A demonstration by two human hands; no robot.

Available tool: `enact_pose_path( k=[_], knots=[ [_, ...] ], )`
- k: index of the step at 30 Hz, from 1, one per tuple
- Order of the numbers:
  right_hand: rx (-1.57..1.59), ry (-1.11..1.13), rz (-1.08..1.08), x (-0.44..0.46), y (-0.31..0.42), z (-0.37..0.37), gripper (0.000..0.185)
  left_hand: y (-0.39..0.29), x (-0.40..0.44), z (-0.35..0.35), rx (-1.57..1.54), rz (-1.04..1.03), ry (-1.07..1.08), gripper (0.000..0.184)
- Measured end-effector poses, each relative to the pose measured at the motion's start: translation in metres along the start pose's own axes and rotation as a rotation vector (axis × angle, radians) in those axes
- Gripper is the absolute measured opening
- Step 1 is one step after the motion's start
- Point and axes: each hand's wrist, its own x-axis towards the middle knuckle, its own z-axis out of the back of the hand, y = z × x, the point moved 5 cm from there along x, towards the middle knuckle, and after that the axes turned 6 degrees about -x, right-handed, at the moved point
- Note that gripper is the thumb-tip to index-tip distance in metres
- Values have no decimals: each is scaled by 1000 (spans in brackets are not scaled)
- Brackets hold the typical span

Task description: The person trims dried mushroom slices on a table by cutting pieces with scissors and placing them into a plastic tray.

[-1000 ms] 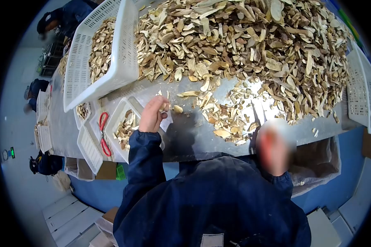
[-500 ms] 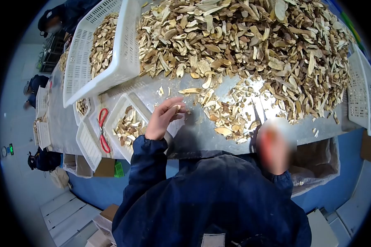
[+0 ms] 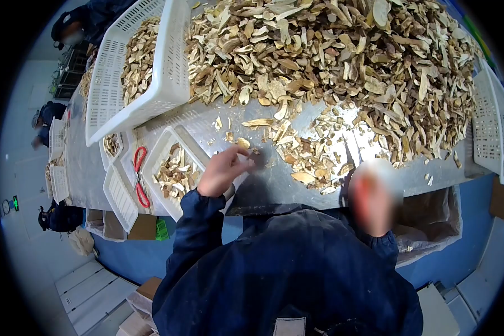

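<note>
My left hand (image 3: pixel 225 171) is over the metal table with thumb and fingers apart and nothing between them. Just beyond its fingertips lies a dried mushroom slice (image 3: pixel 243 143). My right hand (image 3: pixel 375 210), smeared in the picture, is closed around red-handled scissors (image 3: pixel 364 197), whose blades point away from me. Small mushroom pieces (image 3: pixel 308 162) are scattered on the table between my hands. Left of my left hand, a white tray (image 3: pixel 193 147) holds cut mushroom pieces.
A large heap of dried mushroom slices (image 3: pixel 330 56) covers the far side. A white basket (image 3: pixel 173 61) of slices stands left; another basket (image 3: pixel 495 123) is right. Second red-handled scissors (image 3: pixel 140 193) lie near an outer tray (image 3: pixel 119 196). Several people are at the left.
The slice held in my left hand earlier now lies on the table. That hand has drawn slightly back towards me with its fingers parted. My right hand has hardly moved.
</note>
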Motion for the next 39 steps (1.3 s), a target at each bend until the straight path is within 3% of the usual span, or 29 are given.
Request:
enact_pose_path(
  k=[2,5,6,9,13,14,17,18,21,22,25,26,30,33,34,35,38,39],
  knots=[
    [4,-20,3,-1,-5,-4,24,1,7,5,111,26,-143,20],
    [-9,-16,-2,0,-7,-6,25,11,26,-7,483,-299,-418,22],
    [-7,-16,3,0,-7,-7,25,13,32,-10,359,-302,-513,20],
    [3,-95,52,0,-9,-7,32,18,40,-20,163,-295,-371,20],
    [13,-165,96,1,-13,-9,46,27,45,-13,-1617,-102,106,10],
    [11,-128,76,2,-14,-10,46,23,46,-8,-1662,-138,94,4],
    [33,-83,72,4,-12,-10,45,15,55,0,-1616,74,-146,4],
    [29,-86,74,4,-12,-10,44,16,60,2,-1539,31,-68,6],
    [20,-101,74,3,-14,-11,44,23,80,5,-506,27,-224,12],
    [25,-107,76,2,-14,-11,44,10,80,5,-4,-338,-399,17],
    [29,-107,64,3,-14,-12,43,20,85,-10,194,-275,-281,17],
    [28,-105,52,2,-15,-12,43,17,81,-14,176,-352,-285,17],
    [235,-10,68,-5,-2,1,40,-24,54,-44,-671,-33,-31,14],
    [321,111,161,-17,25,13,49,-56,32,-64,-698,70,163,13],
    [276,56,244,-21,30,15,54,-59,30,-69,-664,44,177,15],
    [229,1,328,-25,35,16,58,-68,29,-71,-602,-74,163,15],
    [252,117,343,-28,43,15,62,-97,16,-71,-396,-395,91,12],
    [255,133,334,-29,43,14,62,-100,12,-73,-356,-401,92,14]
  ],
)
